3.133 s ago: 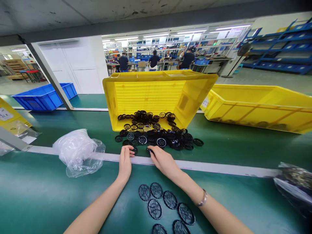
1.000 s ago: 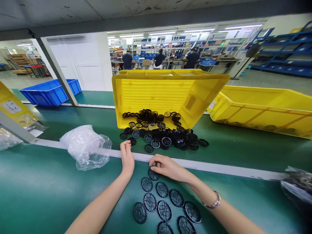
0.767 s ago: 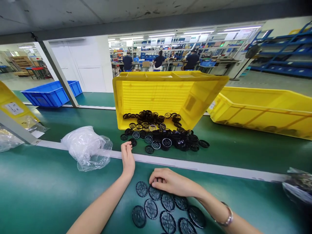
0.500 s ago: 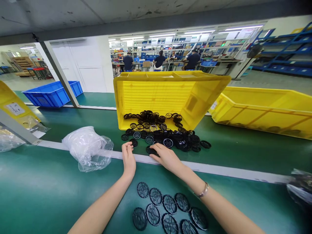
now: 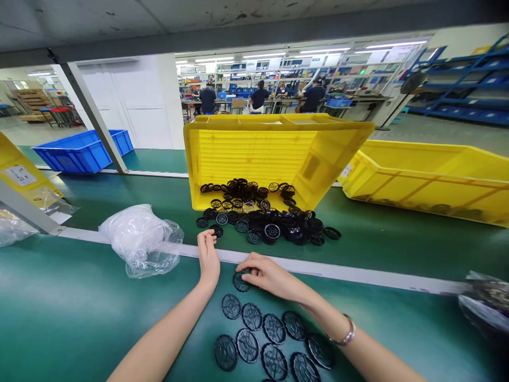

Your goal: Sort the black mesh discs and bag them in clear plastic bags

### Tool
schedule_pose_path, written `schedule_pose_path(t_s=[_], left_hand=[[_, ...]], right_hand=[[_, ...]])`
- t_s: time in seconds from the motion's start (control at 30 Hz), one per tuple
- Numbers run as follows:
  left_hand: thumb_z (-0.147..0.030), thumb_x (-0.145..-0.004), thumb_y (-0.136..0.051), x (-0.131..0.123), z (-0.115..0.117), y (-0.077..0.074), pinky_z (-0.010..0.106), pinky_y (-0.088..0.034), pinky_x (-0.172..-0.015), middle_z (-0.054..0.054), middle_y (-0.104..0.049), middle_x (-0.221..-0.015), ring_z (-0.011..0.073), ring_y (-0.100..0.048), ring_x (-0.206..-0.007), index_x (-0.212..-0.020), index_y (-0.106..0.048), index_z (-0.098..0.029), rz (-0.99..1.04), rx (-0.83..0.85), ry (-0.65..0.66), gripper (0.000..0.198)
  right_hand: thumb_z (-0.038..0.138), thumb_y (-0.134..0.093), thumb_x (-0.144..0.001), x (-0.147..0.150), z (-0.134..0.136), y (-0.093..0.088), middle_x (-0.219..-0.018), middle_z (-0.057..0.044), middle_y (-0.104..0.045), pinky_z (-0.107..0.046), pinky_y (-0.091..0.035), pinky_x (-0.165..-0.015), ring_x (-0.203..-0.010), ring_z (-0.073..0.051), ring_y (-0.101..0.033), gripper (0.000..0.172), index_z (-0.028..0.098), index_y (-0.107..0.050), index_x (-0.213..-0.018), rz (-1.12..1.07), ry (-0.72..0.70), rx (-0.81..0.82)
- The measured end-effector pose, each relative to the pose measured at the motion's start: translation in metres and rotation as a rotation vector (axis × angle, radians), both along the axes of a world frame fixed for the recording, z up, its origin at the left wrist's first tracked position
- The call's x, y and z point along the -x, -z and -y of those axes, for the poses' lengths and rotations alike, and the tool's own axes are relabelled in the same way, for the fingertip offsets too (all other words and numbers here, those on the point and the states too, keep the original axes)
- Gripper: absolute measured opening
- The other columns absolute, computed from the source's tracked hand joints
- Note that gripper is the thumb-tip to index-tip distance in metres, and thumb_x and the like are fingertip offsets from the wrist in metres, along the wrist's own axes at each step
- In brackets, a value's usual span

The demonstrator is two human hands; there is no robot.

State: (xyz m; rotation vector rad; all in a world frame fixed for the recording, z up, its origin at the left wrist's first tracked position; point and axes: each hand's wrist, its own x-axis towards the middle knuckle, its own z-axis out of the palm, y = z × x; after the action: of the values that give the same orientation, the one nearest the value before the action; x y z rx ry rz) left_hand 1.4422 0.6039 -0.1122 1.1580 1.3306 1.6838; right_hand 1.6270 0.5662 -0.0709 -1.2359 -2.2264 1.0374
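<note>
My right hand (image 5: 264, 274) has its thumb and fingers closed on a round black part (image 5: 241, 281), on the near green surface just in front of the white strip (image 5: 334, 271). My left hand (image 5: 208, 257) rests over the strip, fingertips at another black disc (image 5: 217, 231); whether it grips this one is unclear. Below my hands several spoked black discs (image 5: 252, 317) lie flat in rows. A heap of similar black parts (image 5: 294, 228) spills out of a yellow bin (image 5: 246, 148) tipped on its side.
A clear plastic bag of white material (image 5: 137, 236) lies left of my hands. A blue bin (image 5: 79, 154) stands at the back left, another yellow bin (image 5: 429, 178) at the right. A metal post (image 5: 89, 114) rises at left; people sit in the background.
My right hand has moved from the edge of the heap toward me, bringing a black disc across the white strip. My left hand has hardly moved.
</note>
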Motion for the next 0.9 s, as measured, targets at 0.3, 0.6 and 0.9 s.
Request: schedule_pose_path(t_s=[0.3, 0.6, 0.9], left_hand=[[-0.040, -0.100, -0.037, 0.001, -0.002, 0.003, 0.033, -0.048, -0.088, 0.006, -0.061, -0.103, 0.0176, -0.059, -0.091, -0.101, -0.059, -0.022, 0.030, -0.017, -0.003, 0.028], [-0.041, -0.099, -0.037, 0.017, -0.020, 0.010, 0.034, -0.047, -0.091, 0.005, -0.058, -0.101, 0.0175, -0.057, -0.093, -0.098, -0.057, -0.021, 0.126, -0.059, -0.189, 0.028], [-0.045, -0.098, -0.037, 0.017, -0.019, 0.010, 0.033, -0.048, -0.089, 0.005, -0.058, -0.100, 0.0176, -0.059, -0.093, -0.096, -0.057, -0.021, 0.129, -0.054, -0.187, 0.031]], right_hand=[[0.025, -0.050, -0.098, 0.018, 0.023, -0.015, -0.099, -0.003, -0.070, -0.028, -0.049, -0.084, -0.093, -0.018, -0.064, 0.027, 0.027, -0.074, -0.111, 0.017, -0.263, 0.008], [0.021, -0.057, -0.094, 0.043, -0.057, -0.007, -0.114, -0.009, -0.064, -0.033, -0.053, -0.083, -0.090, -0.019, -0.064, 0.023, 0.020, -0.061, -0.117, 0.116, 0.122, -0.447], [0.016, -0.064, -0.087, 0.074, -0.088, 0.010, -0.109, -0.012, -0.060, -0.042, -0.051, -0.090, -0.104, -0.027, -0.057, 0.025, 0.018, -0.053, -0.109, 0.199, 0.105, -0.630]])
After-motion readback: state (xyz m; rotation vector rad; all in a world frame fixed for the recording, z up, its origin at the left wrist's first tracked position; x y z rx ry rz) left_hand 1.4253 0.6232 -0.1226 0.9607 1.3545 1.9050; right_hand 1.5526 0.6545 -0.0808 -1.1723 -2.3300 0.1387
